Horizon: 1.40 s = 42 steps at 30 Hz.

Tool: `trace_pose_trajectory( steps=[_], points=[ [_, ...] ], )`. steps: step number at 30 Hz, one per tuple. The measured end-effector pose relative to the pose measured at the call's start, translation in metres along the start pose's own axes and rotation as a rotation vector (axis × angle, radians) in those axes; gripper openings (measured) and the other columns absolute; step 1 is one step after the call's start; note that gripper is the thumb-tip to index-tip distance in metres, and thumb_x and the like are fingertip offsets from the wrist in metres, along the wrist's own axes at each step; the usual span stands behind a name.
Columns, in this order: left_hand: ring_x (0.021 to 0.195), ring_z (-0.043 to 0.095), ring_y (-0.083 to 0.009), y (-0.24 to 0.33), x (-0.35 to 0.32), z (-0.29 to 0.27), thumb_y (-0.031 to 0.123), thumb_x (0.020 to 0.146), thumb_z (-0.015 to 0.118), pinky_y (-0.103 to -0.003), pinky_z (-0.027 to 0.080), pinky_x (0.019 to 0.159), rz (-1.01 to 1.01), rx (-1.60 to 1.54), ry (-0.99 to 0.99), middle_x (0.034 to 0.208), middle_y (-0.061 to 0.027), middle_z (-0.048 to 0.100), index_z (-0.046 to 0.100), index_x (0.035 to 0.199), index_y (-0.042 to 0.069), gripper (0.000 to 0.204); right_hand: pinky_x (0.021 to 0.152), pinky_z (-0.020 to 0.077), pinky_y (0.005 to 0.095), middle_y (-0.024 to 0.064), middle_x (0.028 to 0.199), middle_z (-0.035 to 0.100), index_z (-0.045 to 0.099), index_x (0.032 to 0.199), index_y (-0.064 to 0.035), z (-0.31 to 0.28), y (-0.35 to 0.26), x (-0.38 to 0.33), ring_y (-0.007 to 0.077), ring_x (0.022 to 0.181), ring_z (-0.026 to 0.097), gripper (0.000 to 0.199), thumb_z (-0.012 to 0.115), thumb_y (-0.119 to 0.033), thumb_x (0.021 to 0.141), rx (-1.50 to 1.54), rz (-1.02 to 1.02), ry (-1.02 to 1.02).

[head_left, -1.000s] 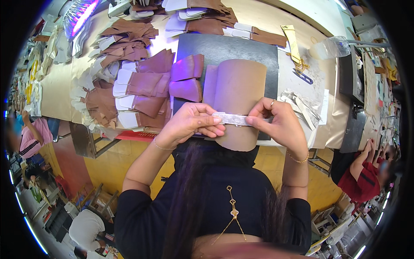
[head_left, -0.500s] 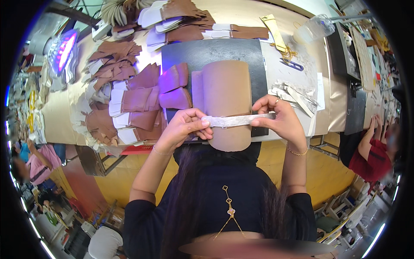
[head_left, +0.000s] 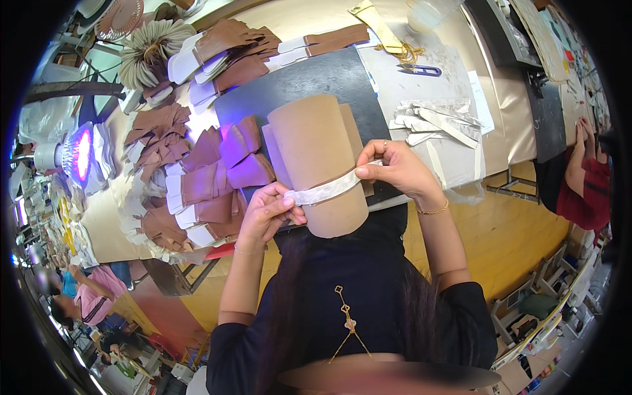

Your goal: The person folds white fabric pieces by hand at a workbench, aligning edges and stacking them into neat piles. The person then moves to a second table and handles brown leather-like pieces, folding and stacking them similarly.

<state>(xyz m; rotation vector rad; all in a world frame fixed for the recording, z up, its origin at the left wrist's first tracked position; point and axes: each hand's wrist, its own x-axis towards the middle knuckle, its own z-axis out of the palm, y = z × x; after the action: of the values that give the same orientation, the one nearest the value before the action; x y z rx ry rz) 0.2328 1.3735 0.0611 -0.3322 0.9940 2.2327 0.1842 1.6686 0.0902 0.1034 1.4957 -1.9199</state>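
Both hands pinch a pale strip (head_left: 327, 191) across a tan curved piece (head_left: 320, 161) lying on the dark mat (head_left: 296, 82) on the table (head_left: 421, 82). The left hand (head_left: 266, 214) and the right hand (head_left: 393, 168) have fingers closed tight on its ends. Since the earlier frame, the strip tilts more, right end higher.

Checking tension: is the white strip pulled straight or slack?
Straight: the white strip runs taut across the tan piece, pinched by left hand and right hand.
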Motion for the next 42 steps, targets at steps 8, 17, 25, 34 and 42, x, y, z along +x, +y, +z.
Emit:
trace_pose_trajectory(
  steps=[8, 17, 25, 34, 42],
  points=[
    [0.067, 0.069, -0.0277, 0.000, 0.001, 0.001, 0.008, 0.089, 0.062, -0.035, 0.059, 0.063, 0.012, -0.002, 0.004, 0.077, -0.0185, 0.066, 0.056, 0.088, -0.001, 0.010, 0.065, 0.0509, 0.0219, 0.0029, 0.082, 0.062, 0.055, 0.099, -0.0035, 0.000, 0.026, 0.000, 0.0083, 0.070, 0.060, 0.026, 0.073, -0.015, 0.085, 0.222, 0.022, 0.099],
    [0.066, 0.069, -0.0266, 0.001, 0.000, 0.007, 0.007, 0.089, 0.061, -0.034, 0.059, 0.062, 0.010, -0.010, 0.022, 0.076, -0.0169, 0.066, 0.056, 0.089, 0.000, 0.009, 0.064, 0.0498, 0.0213, 0.0007, 0.080, 0.059, 0.058, 0.099, -0.0041, 0.006, 0.039, -0.004, 0.0077, 0.069, 0.059, 0.017, 0.066, -0.016, 0.091, 0.193, 0.008, 0.154],
    [0.070, 0.069, -0.0245, -0.003, -0.008, 0.012, 0.007, 0.089, 0.062, -0.032, 0.058, 0.063, 0.077, -0.030, 0.041, 0.079, -0.0165, 0.067, 0.055, 0.093, 0.002, 0.008, 0.085, 0.0491, 0.0351, 0.0119, 0.111, 0.061, 0.064, 0.111, -0.0034, 0.034, -0.024, -0.027, 0.0242, 0.097, 0.061, 0.026, 0.065, -0.009, 0.085, -0.983, -0.696, 0.507],
    [0.068, 0.068, -0.0187, -0.009, -0.004, 0.014, 0.015, 0.092, 0.062, -0.027, 0.057, 0.060, 0.051, -0.044, -0.014, 0.079, -0.0099, 0.067, 0.057, 0.095, 0.002, 0.014, 0.113, 0.0185, 0.0528, 0.0144, 0.144, 0.043, 0.048, 0.135, -0.0015, 0.103, -0.017, -0.024, 0.0370, 0.138, 0.031, 0.060, 0.056, -0.039, 0.090, -1.532, -0.798, -0.098],
    [0.066, 0.069, -0.0195, -0.009, -0.002, 0.014, 0.011, 0.090, 0.064, -0.023, 0.057, 0.056, 0.034, -0.074, -0.030, 0.078, -0.0116, 0.067, 0.057, 0.092, 0.002, 0.012, 0.116, 0.0119, 0.0446, 0.0216, 0.155, 0.019, 0.023, 0.148, 0.0012, 0.085, 0.037, -0.026, 0.0367, 0.144, 0.017, 0.085, 0.036, -0.063, 0.094, -0.779, -0.750, 0.261]
  ],
)
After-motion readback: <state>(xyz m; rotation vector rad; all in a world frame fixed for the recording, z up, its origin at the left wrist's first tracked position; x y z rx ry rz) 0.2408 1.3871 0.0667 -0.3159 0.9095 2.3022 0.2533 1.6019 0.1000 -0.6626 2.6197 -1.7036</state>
